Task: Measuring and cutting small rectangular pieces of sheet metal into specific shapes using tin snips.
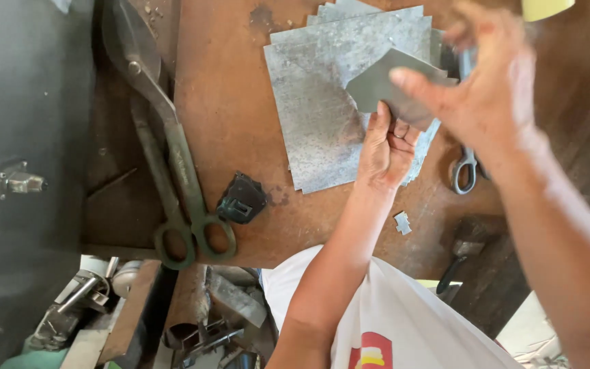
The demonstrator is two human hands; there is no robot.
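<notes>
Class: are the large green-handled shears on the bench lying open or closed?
Closed. The large shears lie flat on the bench, blades together, the two handle loops side by side.

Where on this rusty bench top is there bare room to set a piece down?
Bare bench top runs between the large tin snips and the stack of metal sheets; another patch lies below the stack, near the small metal scrap. It is crowded under the right hand, around the scissors.

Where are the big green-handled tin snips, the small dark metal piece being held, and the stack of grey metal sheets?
Green-handled tin snips point(186, 171): head view, on the handle shaft.
Small dark metal piece point(384, 85): head view, flat face.
Stack of grey metal sheets point(315, 102): head view, top sheet.
</notes>
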